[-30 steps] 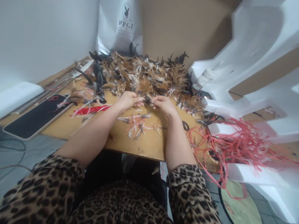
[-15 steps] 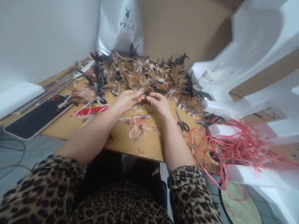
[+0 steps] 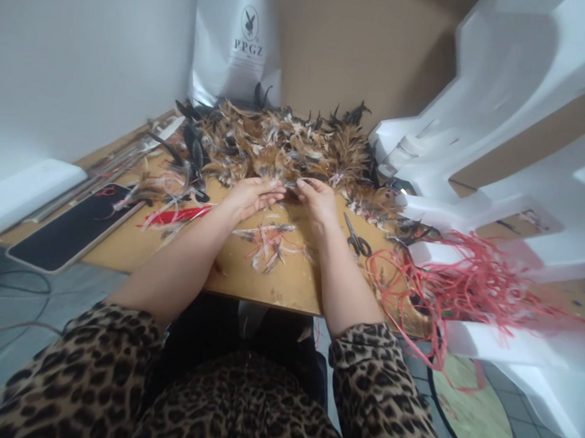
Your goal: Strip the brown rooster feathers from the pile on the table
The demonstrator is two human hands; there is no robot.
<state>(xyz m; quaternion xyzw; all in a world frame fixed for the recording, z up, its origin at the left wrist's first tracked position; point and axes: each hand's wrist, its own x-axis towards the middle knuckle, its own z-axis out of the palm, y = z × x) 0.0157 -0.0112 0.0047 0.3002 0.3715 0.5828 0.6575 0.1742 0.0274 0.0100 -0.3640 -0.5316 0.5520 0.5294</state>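
My left hand (image 3: pixel 256 198) and right hand (image 3: pixel 318 199) both pinch a small dark feather piece (image 3: pixel 291 185), thumb to finger, tips nearly meeting. Too small to tell its exact form. Judging progress: this piece is mid-handling, not set down; can't tell whether the feather heap (image 3: pixel 278 138) just behind is finished or waiting. Feather scraps (image 3: pixel 269 245) nearer me suggest some trimming's done. Pose: forearms converge over the table (image 3: pixel 282 286), hands low in front of the heap, fingers curled inward. Scissors (image 3: pixel 357 240) lie unused beside my right forearm; red strips (image 3: pixel 473 278) tangle further right, red bundle (image 3: pixel 177 215) left.
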